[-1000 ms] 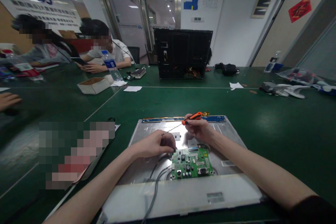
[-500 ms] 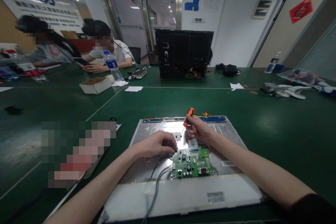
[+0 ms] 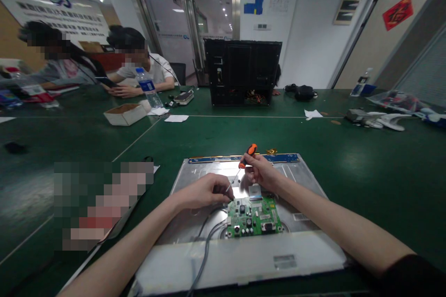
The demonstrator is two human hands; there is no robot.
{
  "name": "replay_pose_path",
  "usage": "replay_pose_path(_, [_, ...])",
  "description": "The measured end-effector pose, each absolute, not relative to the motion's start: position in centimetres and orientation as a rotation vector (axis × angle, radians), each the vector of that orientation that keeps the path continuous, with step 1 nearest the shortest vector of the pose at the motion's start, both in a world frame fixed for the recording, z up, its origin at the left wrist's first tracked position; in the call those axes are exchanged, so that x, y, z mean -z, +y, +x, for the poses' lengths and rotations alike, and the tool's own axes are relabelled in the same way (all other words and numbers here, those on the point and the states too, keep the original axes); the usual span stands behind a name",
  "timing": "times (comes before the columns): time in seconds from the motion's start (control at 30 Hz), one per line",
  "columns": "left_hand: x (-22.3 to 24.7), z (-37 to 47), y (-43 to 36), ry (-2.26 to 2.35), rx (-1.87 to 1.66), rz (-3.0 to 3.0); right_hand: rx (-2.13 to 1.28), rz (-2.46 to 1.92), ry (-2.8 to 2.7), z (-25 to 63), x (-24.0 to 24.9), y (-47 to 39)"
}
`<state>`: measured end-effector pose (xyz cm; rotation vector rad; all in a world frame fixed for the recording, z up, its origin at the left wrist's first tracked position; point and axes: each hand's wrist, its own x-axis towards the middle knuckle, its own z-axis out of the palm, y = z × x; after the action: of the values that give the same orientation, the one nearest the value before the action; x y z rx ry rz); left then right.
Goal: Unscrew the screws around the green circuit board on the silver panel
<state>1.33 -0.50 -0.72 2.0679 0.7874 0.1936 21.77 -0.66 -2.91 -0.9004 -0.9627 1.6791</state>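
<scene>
My right hand (image 3: 263,171) grips the orange and black handle of a screwdriver (image 3: 250,151) between thumb and fingers. The thin shaft slants down and left, its tip close to the fingers of my left hand (image 3: 208,189). Those fingers are curled at the upper left corner of a green circuit board (image 3: 256,216); what they hold, if anything, is hidden. The board sits on the metal back of a flat display panel (image 3: 310,178). A grey cable (image 3: 206,253) runs from the board's left side, and a white ribbon cable (image 3: 254,190) meets its top edge.
A black monitor housing (image 3: 244,72) stands across the green table (image 3: 223,137). A white open box (image 3: 125,114) and a water bottle (image 3: 149,88) are to its left. Gloves (image 3: 378,119) lie at the right. Two people sit at the far left.
The screwdriver has tilted further over, its shaft and tip shifting left toward my left hand's fingers. My right hand has moved slightly left with it; my left hand stays in about the same place.
</scene>
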Motion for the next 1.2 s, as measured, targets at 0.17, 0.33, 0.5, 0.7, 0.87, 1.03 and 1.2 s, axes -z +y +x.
replay_pose_path(0.17, [0.9,1.4,-0.5,0.827,-0.202,2.022,-1.57,-0.913,-1.031,21.7,3.0,-0.5])
replay_pose_path(0.33, [0.7,1.4,-0.6,0.826,-0.187,2.013,-1.394,-0.892,-1.11,21.5,2.2,-0.6])
replay_pose_path(0.5, [0.5,1.3,-0.7,0.805,-0.192,2.049,-1.233,-0.837,-1.274,21.2,0.4,-1.8])
replay_pose_path(0.7, [0.6,1.3,-0.7,0.784,-0.191,2.003,-0.715,-0.921,-1.699,21.0,0.2,-3.1])
replay_pose_path(0.87, [0.7,1.2,-0.6,0.748,-0.203,1.996,-0.558,-0.86,-1.825,21.0,0.5,-3.4])
replay_pose_path(1.03, [0.6,1.2,-0.7,0.763,-0.2,1.977,-0.498,-0.832,-1.913,21.0,-0.1,-4.0])
replay_pose_path(1.2, [0.4,1.2,-0.7,0.767,-0.187,1.966,-0.421,-0.753,-2.011,20.9,0.3,-4.1])
